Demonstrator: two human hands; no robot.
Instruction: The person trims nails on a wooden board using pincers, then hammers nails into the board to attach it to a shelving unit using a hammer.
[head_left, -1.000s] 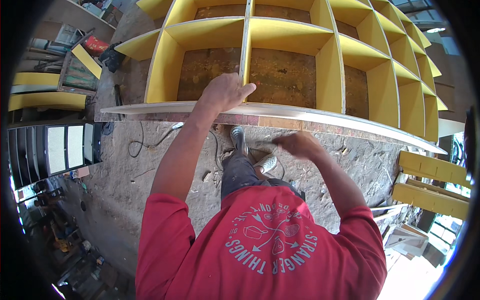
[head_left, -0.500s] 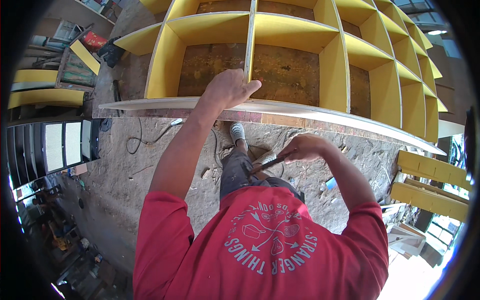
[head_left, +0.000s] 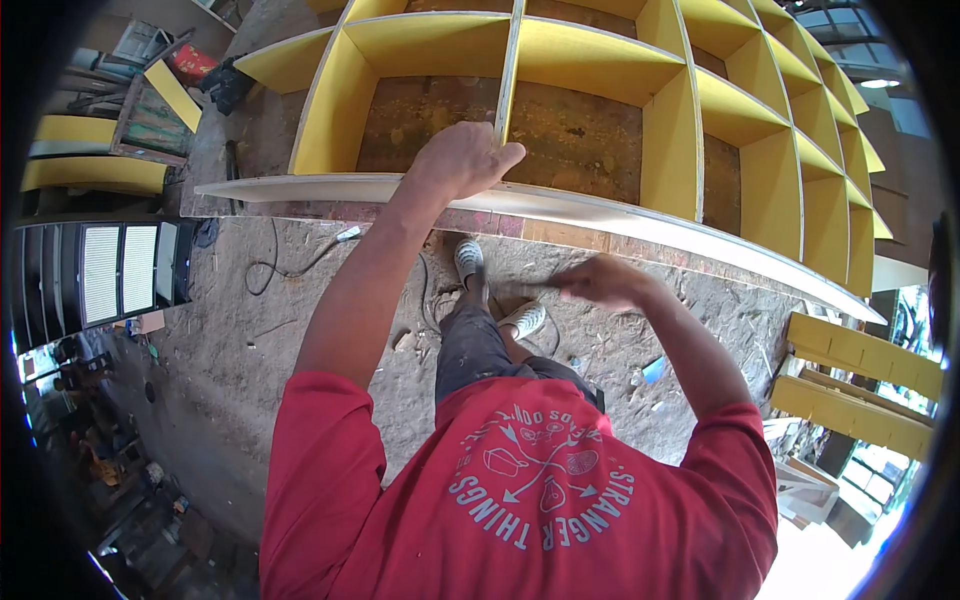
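My left hand (head_left: 460,162) is closed round the near end of a yellow divider panel (head_left: 508,85), where it meets a long pale-edged board (head_left: 610,212). The thumb points right across the divider's edge. This board runs along the near side of a yellow grid of compartments (head_left: 668,150). My right hand (head_left: 605,282) is on the near side of the board, apart from it, closed on the handle of what looks like a hammer (head_left: 530,286). Motion smears the tool, which points left from the fist, and its head cannot be made out.
The grid lies on a stained wooden worktable (head_left: 215,205). A dark cable (head_left: 262,280) and scraps lie on the rough floor below. Yellow boards (head_left: 860,365) are stacked at the right, and a black louvred cabinet (head_left: 120,270) is at the left.
My right hand has swung the hammer up from near my thighs toward the board, turning it more level. My left hand stays on the divider; the whole view has shifted slightly.
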